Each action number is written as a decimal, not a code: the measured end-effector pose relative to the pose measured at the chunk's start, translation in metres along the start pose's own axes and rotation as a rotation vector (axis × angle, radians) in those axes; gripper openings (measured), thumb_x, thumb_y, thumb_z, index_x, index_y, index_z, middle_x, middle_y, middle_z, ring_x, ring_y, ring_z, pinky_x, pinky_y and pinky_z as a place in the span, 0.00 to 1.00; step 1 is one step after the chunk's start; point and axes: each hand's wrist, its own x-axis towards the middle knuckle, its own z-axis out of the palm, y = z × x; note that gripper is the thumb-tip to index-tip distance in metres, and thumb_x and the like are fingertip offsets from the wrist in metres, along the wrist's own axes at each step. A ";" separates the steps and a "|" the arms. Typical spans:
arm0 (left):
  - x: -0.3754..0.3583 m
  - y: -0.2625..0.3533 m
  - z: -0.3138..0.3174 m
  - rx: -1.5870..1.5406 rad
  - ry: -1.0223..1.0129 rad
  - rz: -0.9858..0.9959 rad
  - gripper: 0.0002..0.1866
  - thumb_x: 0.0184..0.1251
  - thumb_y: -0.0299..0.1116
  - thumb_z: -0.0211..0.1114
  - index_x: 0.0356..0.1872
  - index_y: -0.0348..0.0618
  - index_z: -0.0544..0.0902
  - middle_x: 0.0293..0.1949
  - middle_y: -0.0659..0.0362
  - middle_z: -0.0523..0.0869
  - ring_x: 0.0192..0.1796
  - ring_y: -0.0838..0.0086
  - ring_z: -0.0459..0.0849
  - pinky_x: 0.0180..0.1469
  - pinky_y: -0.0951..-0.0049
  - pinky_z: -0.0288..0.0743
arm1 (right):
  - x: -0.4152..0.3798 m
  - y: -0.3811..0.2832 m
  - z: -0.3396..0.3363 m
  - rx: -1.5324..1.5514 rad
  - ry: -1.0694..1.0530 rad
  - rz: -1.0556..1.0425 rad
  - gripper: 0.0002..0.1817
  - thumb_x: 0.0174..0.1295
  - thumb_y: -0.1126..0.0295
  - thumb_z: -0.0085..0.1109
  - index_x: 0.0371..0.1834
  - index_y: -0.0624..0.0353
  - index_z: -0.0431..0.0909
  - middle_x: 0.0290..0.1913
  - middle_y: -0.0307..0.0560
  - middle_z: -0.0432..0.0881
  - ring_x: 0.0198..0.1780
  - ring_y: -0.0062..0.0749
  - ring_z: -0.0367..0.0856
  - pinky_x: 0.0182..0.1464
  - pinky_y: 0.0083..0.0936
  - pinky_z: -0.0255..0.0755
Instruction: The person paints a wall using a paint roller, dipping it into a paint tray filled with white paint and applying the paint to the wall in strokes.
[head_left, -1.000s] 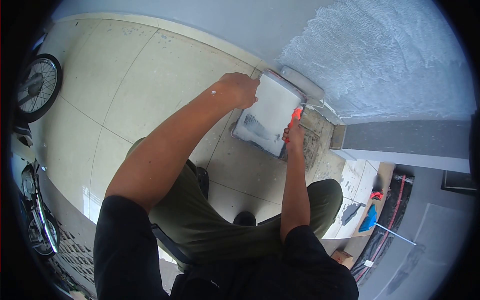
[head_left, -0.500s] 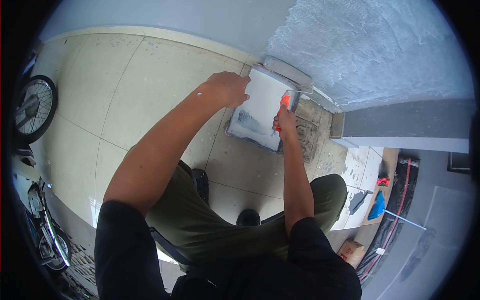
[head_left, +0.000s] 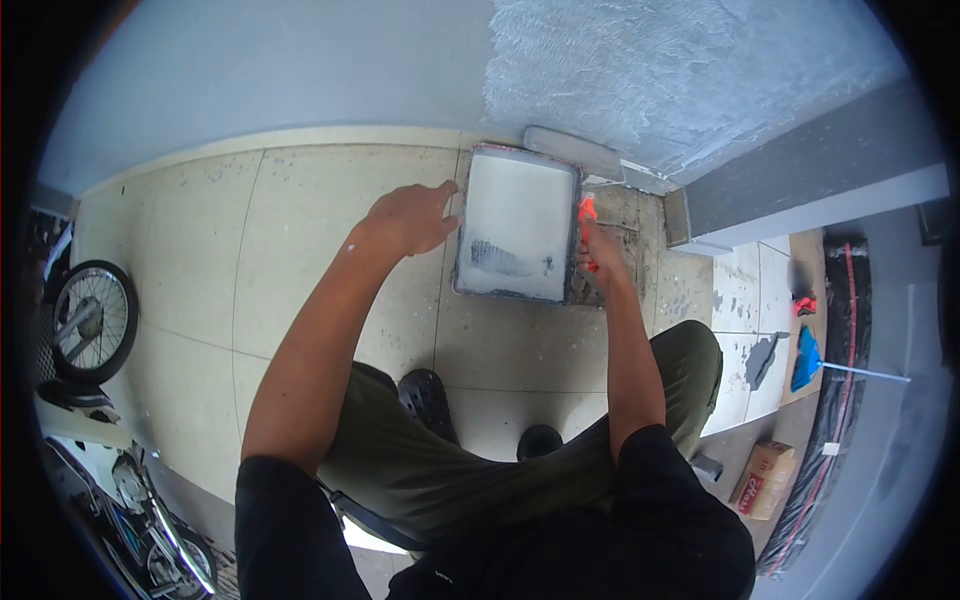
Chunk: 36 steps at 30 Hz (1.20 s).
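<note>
A paint tray (head_left: 520, 205) holding pale paint lies on the tiled floor near the wall, a dark worn patch showing at its lower left. My left hand (head_left: 408, 218) is at its left rim, fingers and thumb apart, nothing in the grip. Along the tray's right edge, my right hand (head_left: 603, 250) is wrapped around the orange handle of a paint roller (head_left: 588, 209). A thin wire runs from that handle toward a long grey roller sleeve (head_left: 572, 151), which rests beyond the tray's far edge by the wall base.
Rough whitish coating covers part of the grey wall (head_left: 640, 80). A ledge (head_left: 810, 195) juts out at right. Farther right are a blue item with a white stick (head_left: 806, 358), a cardboard box (head_left: 764, 480) and a black-wrapped length (head_left: 845, 330). Motorcycles (head_left: 95, 320) stand at left.
The tray now appears straighter in view. The roller handle and my right hand have shifted from over the tray to its right side. My left hand appears farther left, and the camera view has shifted.
</note>
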 end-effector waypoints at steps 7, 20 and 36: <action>-0.011 0.002 -0.013 -0.014 -0.066 -0.048 0.29 0.76 0.50 0.55 0.72 0.46 0.69 0.24 0.48 0.86 0.30 0.58 0.88 0.50 0.53 0.78 | -0.011 0.002 0.008 0.063 0.088 -0.120 0.24 0.74 0.46 0.52 0.28 0.54 0.66 0.18 0.36 0.67 0.13 0.20 0.63 0.15 0.23 0.59; -0.001 0.015 -0.015 0.019 -0.142 -0.056 0.30 0.77 0.52 0.53 0.72 0.47 0.68 0.21 0.53 0.86 0.38 0.60 0.90 0.56 0.55 0.79 | -0.161 -0.197 -0.005 0.127 0.076 -0.543 0.23 0.77 0.47 0.51 0.31 0.54 0.68 0.17 0.34 0.64 0.14 0.17 0.58 0.15 0.22 0.54; -0.024 0.001 -0.019 -0.021 -0.138 -0.114 0.30 0.76 0.52 0.53 0.73 0.49 0.67 0.24 0.53 0.88 0.37 0.63 0.91 0.55 0.56 0.79 | -0.043 -0.033 -0.037 0.034 0.112 -0.264 0.25 0.74 0.45 0.52 0.30 0.55 0.70 0.18 0.37 0.67 0.13 0.22 0.65 0.14 0.25 0.60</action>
